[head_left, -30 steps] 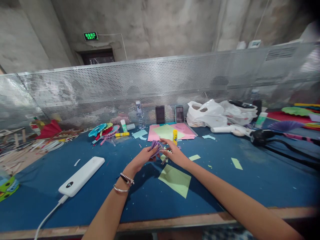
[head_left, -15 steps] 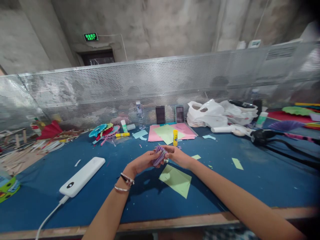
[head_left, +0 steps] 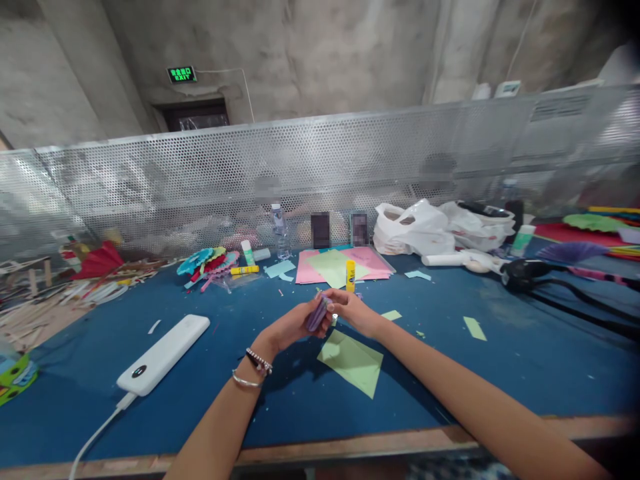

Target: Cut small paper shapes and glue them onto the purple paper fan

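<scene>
A small pleated piece of purple paper (head_left: 316,317) is held between my two hands, above the blue table. My left hand (head_left: 295,325) wraps its lower left side, with the fingers closed. The fingers of my right hand (head_left: 349,309) pinch the paper's upper right edge. Below them on the table lies a light green sheet of paper (head_left: 355,363) with a fold across it. Just behind my right hand a yellow glue stick (head_left: 351,275) stands upright.
Pink and green paper sheets (head_left: 307,268) lie at the back, near a water bottle (head_left: 281,233). White plastic bags (head_left: 415,227) and black straps (head_left: 525,272) are at right. A white power bank (head_left: 165,353) with a cable lies at left, near folded paper fans (head_left: 205,263).
The pleats of the purple paper are pressed closer together, so it looks narrower. Both hands have stayed in nearly the same spot, the left wrist turning slightly.
</scene>
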{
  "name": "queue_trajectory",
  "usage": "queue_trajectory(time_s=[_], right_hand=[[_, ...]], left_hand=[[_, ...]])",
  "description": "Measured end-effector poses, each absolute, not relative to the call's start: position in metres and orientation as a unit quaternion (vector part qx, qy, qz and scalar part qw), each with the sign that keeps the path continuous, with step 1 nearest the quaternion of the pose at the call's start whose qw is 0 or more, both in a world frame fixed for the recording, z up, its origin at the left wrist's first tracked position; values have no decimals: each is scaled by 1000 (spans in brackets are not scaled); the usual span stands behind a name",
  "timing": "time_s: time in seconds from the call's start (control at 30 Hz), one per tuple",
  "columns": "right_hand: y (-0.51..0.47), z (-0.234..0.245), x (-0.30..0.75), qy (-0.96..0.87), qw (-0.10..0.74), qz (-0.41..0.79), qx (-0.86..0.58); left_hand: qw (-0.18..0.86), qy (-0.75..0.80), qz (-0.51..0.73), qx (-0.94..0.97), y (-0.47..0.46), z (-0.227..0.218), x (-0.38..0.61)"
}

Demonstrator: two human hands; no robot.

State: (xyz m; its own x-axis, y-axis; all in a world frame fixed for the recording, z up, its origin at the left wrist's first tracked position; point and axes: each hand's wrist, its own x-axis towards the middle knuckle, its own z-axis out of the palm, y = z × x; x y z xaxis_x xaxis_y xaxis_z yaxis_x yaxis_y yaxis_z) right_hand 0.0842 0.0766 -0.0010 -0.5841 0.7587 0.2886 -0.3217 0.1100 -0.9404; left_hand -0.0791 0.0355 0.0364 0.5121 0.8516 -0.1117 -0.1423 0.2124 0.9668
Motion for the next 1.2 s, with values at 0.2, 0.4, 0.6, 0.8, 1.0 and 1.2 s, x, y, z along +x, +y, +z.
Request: queue_trajectory(time_s=[0.2, 0.4, 0.6, 0.8, 1.0, 1.2], right_hand=[[75, 1, 85, -611, 422, 641, -195], [73, 3, 85, -607, 421, 640, -210], [74, 1, 85, -618, 419, 632, -206], [73, 0, 84, -627, 421, 618, -218], [71, 5, 86, -633, 451, 581, -242], [72, 1, 84, -616, 455, 593, -249]], left_hand=[[721, 332, 354, 494, 32, 38, -78], [718, 336, 358, 493, 30, 40, -76], [708, 329, 362, 509, 32, 38, -76], [664, 333, 369, 559, 34, 36, -75], [605, 321, 316, 657, 34, 31, -78], [602, 326, 275, 675, 38, 29, -79]])
